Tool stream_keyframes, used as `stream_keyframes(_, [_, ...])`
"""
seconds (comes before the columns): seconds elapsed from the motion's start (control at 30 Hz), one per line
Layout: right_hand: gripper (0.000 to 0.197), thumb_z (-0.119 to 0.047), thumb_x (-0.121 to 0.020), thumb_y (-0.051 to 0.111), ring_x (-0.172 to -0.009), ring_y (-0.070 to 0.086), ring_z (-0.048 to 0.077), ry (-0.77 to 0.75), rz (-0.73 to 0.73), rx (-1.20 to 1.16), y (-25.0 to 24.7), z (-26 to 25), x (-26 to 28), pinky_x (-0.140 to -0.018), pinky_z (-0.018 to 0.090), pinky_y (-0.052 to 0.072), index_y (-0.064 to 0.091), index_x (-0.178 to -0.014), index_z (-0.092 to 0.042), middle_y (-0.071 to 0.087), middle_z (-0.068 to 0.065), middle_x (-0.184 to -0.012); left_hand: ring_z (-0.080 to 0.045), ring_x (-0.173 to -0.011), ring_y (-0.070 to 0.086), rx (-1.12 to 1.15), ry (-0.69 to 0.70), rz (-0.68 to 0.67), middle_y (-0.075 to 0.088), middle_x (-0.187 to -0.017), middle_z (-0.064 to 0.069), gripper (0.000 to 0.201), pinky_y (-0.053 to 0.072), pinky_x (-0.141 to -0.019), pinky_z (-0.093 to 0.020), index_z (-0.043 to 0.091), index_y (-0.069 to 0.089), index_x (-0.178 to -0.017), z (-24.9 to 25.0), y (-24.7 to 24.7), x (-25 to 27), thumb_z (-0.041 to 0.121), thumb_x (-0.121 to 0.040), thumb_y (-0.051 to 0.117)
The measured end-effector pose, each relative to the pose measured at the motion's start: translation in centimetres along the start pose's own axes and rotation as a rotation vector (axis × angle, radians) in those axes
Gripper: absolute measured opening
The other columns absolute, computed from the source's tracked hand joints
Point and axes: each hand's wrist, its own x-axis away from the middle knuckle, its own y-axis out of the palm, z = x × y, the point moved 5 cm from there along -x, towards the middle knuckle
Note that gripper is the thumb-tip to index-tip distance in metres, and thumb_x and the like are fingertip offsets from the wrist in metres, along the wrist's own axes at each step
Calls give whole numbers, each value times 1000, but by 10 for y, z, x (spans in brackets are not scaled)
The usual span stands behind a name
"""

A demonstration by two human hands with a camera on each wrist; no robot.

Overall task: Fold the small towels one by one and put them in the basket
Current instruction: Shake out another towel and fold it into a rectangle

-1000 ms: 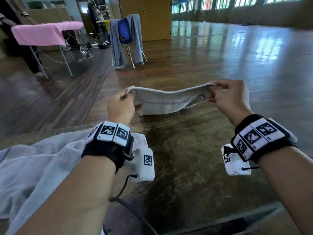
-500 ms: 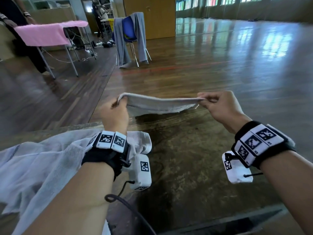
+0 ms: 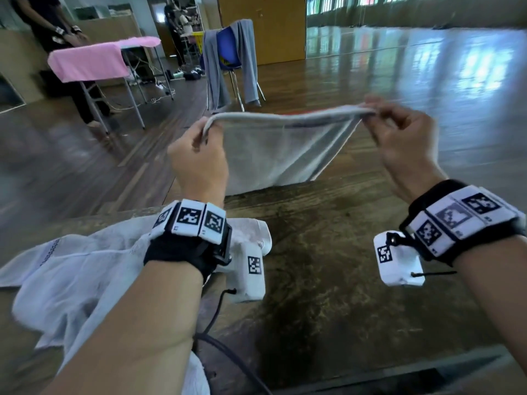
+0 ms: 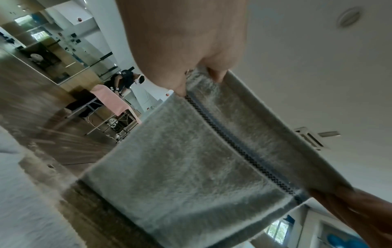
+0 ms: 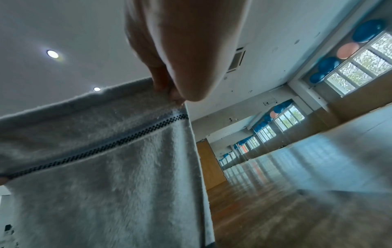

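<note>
Left hand (image 3: 199, 161) and right hand (image 3: 405, 143) each pinch one small towel's (image 3: 273, 149) top corners

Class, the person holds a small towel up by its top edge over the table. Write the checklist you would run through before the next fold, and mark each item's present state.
1. Left hand pinches one top corner of the small towel: ok.
2. Right hand pinches the other top corner: ok.
3. Top edge stretched fairly straight between both grips: ok.
4. Towel hangs open, not bunched; the dark stripe runs unbroken in the wrist views: ok.
5. Bare part of the table below to lay it on: ok.
6. Basket within reach: cannot tell, none in view.
</note>
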Motion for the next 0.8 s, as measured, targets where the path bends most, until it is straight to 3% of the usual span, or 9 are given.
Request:
stream_keyframes(0.07, [12,-28,-82,81,-113,69,9,-54,-20,9,-6,-5,-3,-95,28,57,82,-94,-30,77,-10,-113,2,-59,56,9,-44,-28,65,-61,20,27,47,-60,-15,42,68,-66,-9,0,0,27,-90,67])
stream_keyframes(0.13, [11,-24,-83,81,-106,72,13,54,-102,158,-9,7,6,-94,33,58,82,-92,-30,78,-8,-106,-10,-58,53,-67,-234,-140,62,-61,11,24,45,-59,-26,29,69,-66,-40,-3,12,29,-90,68])
stream_keyframes(0.2, [13,-19,-85,80,-94,75,18,194,-196,368,-15,27,22,-90,39,58,81,-83,-32,80,-5,-93,-14,-53,46,-144,-388,-294,56,-53,8,28,38,-57,-27,21,70,-63,-70,-6,30,30,-89,70])
stream_keyframes(0.3, [26,-12,-87,78,-94,72,10,199,-268,525,-26,31,41,-95,32,55,74,-76,-34,77,-9,-90,-5,-39,34,-301,-282,-479,39,-37,13,44,29,-48,-23,32,64,-47,-75,-6,42,33,-91,69])
stream_keyframes(0.43, [22,-9,-88,76,-100,72,4,87,-256,479,-43,6,54,-95,22,53,77,-86,-31,75,-8,-105,-3,-40,36,-243,-112,-477,42,-40,15,34,31,-46,-17,42,69,-58,-55,-12,40,35,-91,68])
stream_keyframes(0.57, [15,-4,-90,73,-97,71,-1,-93,-181,398,-57,-32,69,-88,12,52,77,-94,-18,76,-3,-102,-2,-43,40,-237,5,-458,53,-48,15,20,34,-47,-16,21,73,-77,-40,-23,55,32,-92,68])
stream_keyframes(0.63, [15,-3,-90,73,-86,72,0,-78,-235,511,-63,-36,88,-82,14,52,78,-92,-17,77,-1,-92,-9,-47,43,-310,1,-579,55,-53,5,30,38,-52,-28,9,69,-72,-41,-24,71,31,-93,67])
stream_keyframes(0.7, [12,-7,-89,75,-81,72,11,-14,-309,703,-75,-36,113,-79,26,55,80,-91,-18,78,-2,-85,-20,-59,59,-416,-4,-768,67,-64,-7,29,46,-60,-38,5,72,-78,-42,-25,92,29,-94,66])
stream_keyframes(0.8, [16,-7,-89,75,-79,69,10,90,-456,813,-96,-40,151,-76,30,52,78,-86,-22,75,-8,-79,-25,-70,61,-487,4,-921,67,-75,-17,32,43,-63,-28,0,69,-81,-37,-33,115,28,-96,64])
